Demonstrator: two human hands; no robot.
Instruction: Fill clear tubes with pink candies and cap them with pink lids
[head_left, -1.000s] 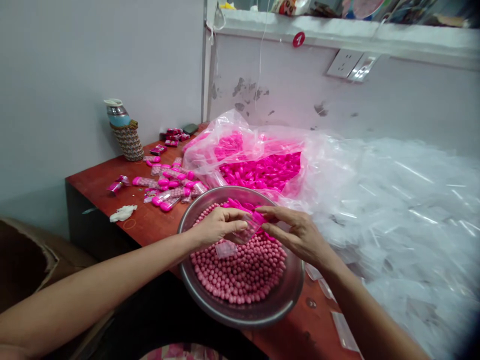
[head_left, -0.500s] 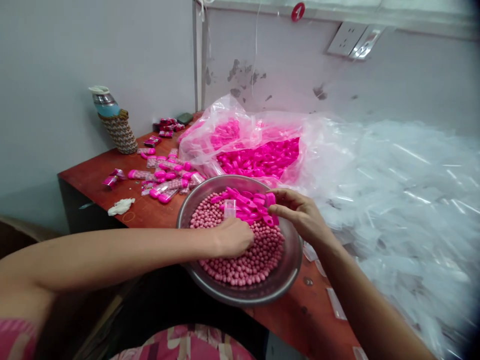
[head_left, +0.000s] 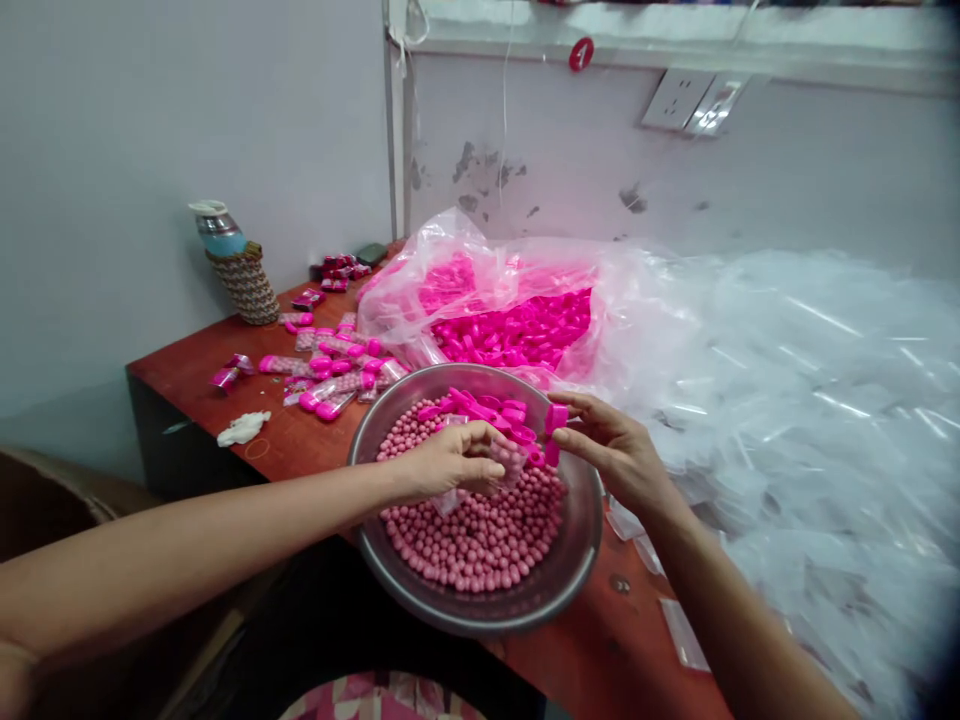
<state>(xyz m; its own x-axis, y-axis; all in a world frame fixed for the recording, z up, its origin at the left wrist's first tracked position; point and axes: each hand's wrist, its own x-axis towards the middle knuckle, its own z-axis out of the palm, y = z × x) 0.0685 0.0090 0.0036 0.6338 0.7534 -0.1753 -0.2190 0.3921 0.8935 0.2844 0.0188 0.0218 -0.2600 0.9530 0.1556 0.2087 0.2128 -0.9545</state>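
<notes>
Done: capped tubes [head_left: 341, 385] | left fingers [head_left: 484, 467]: holding uncapped tube [head_left: 513, 464] with beads | right fingers [head_left: 579, 443]: pinching cap [head_left: 556, 418] | left: loose beads [head_left: 480, 555]

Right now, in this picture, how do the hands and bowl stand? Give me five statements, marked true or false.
1. The left hand holds a clear container over the pink beads. True.
2. The right hand is holding a spoon. False: it pinches a pink cap.
3. The metal bowl contains nothing but beads. False: loose pink caps lie in it too.
4. A bottle sits in a woven sleeve. True.
5. The plastic bag lies on the person's side of the bowl. False: it lies beyond it.
</notes>
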